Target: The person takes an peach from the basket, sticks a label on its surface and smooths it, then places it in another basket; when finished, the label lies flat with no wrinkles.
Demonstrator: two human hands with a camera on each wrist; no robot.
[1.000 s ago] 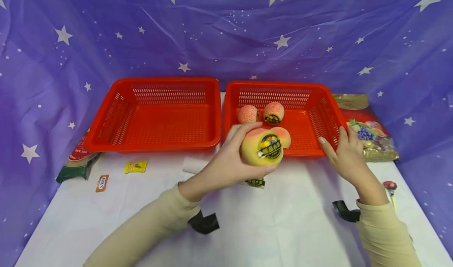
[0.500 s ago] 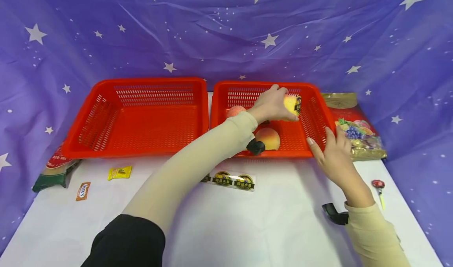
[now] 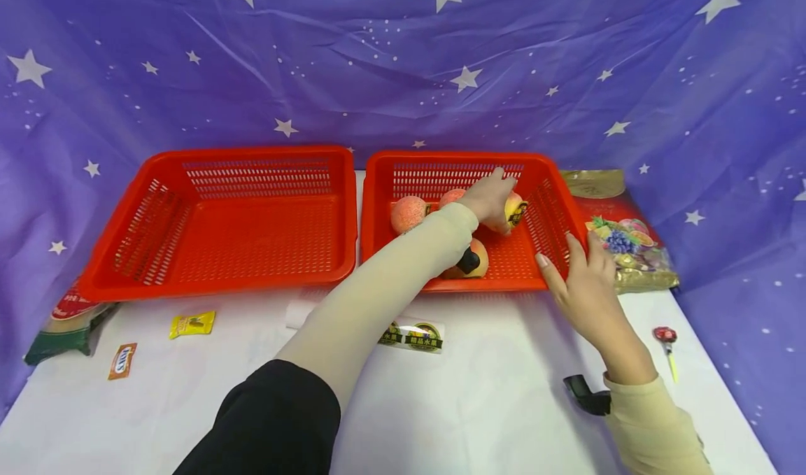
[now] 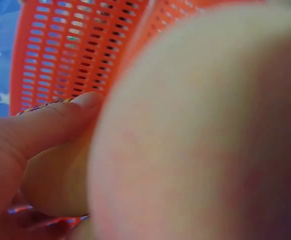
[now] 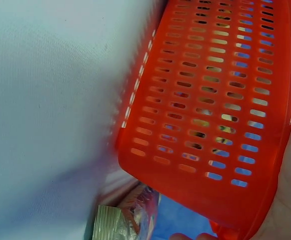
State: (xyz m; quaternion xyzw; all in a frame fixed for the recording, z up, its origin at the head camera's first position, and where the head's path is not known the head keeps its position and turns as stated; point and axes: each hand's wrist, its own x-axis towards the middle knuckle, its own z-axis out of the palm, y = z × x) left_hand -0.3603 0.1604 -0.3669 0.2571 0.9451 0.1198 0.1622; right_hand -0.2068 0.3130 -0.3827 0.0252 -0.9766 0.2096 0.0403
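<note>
My left hand reaches into the right red basket and holds a peach that bears a black-and-gold label. In the left wrist view the thumb lies along this peach, while another peach fills the foreground, blurred. Left of the hand sits a peach, with one partly hidden peach behind the wrist and one near the front wall. My right hand grips the basket's front right corner, its palm against the rim in the right wrist view.
A second red basket stands to the left. Before the baskets lies a strip of labels, partly under the left sleeve. Yellow and orange sweets lie left, a lollipop right. Printed bags flank the baskets.
My left hand has carried the labelled peach from in front of the right basket into its right part and lowered it there. The right hand stays at the corner. The head view has shifted.
</note>
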